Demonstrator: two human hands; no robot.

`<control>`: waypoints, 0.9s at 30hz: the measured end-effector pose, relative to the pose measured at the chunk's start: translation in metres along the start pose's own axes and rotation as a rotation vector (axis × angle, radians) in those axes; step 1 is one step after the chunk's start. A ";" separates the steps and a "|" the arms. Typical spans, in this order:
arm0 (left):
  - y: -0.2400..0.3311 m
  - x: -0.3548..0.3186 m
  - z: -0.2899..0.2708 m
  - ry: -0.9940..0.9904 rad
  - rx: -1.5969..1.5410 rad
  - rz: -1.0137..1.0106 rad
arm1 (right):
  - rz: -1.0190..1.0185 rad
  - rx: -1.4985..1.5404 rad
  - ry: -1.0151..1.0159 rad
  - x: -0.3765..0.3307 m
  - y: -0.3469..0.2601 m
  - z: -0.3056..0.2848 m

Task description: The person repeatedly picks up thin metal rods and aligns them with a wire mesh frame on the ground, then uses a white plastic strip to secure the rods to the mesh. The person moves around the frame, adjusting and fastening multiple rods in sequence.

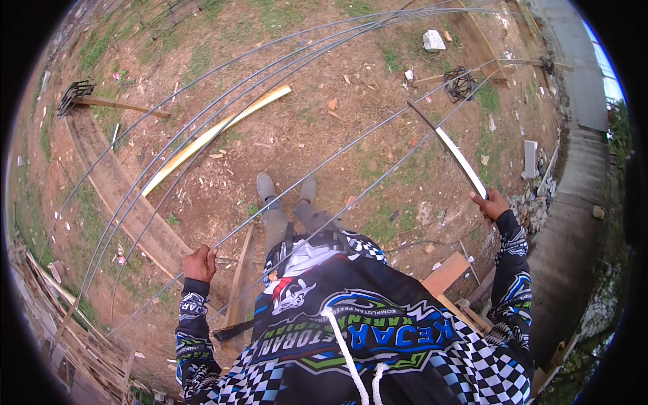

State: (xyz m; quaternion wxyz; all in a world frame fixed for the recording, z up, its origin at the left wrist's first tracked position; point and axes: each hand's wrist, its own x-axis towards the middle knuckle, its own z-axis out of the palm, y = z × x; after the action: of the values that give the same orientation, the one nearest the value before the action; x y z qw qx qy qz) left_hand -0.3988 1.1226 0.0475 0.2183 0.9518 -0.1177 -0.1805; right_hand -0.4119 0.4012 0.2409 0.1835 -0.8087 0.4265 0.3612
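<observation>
My left hand (200,263) is closed around a thin grey steel rod (346,151), which runs up and away to the right across the ground. A second steel rod (385,175) lies nearly alongside, nearer my body. Out to the right, my right hand (490,204) grips the lower end of a narrow flat stick (462,164), pale along most of its length and dark at its far tip. That stick reaches over toward the two rods; whether it touches them I cannot tell.
Several more long rods (250,81) arc across the left. A pale wood strip (216,140) lies beneath them, beside a weathered plank (111,162) with bent dark bars (74,96). Dark bent metal loops (460,84) and a white block (433,40) lie far right. Concrete (567,256) borders the right.
</observation>
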 end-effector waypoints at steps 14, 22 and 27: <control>0.019 -0.024 -0.030 0.001 -0.089 -0.278 | -0.272 0.570 0.214 -0.024 0.045 0.068; 0.035 -0.079 -0.034 -0.589 0.004 -0.292 | -0.440 0.686 0.015 -0.022 0.008 0.151; 0.090 -0.074 0.006 -0.443 0.050 -0.092 | -0.454 0.654 -0.026 -0.029 -0.003 0.188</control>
State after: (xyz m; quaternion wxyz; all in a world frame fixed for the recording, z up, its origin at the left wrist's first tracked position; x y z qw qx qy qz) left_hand -0.4816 1.0634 0.1055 0.1548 0.8984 -0.1238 -0.3918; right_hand -0.5009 0.5333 0.1359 0.5118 -0.7766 0.3273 0.1666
